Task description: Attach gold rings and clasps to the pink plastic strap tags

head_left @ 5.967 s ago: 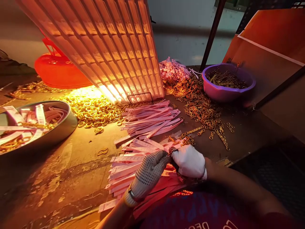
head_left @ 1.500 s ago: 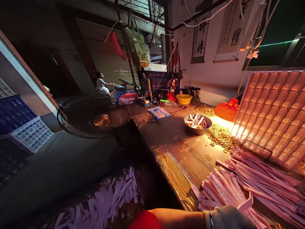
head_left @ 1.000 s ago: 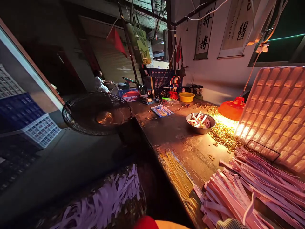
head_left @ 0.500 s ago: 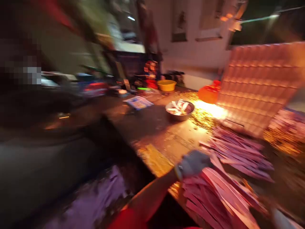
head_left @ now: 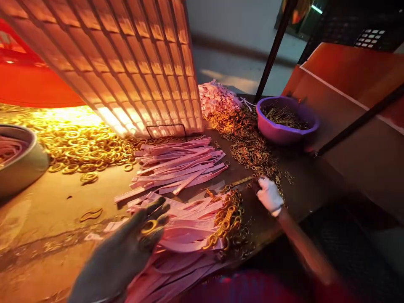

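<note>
My left hand [head_left: 126, 248], in a dotted work glove, hovers over the near pile of pink paper strips [head_left: 186, 227] and pinches a small gold ring [head_left: 149, 226] between thumb and fingers. My right hand [head_left: 269, 195], in a white glove, reaches out to the heap of gold chain links [head_left: 252, 153] with its fingers curled on a link at the heap's near edge. A bunch of gold rings on strips [head_left: 225, 216] lies between the hands.
A ribbed translucent panel [head_left: 120, 59] stands at the back over an orange lamp [head_left: 28, 80]. Loose gold rings [head_left: 78, 145] spread at left beside a metal bowl [head_left: 22, 164]. A purple bowl [head_left: 285, 122] of metal parts sits at right. A second strip pile [head_left: 179, 162] lies mid-table.
The view has swung from the left side of the room back down onto the table. My left hand now holds a gold ring; my right hand has reached to the chain heap.
</note>
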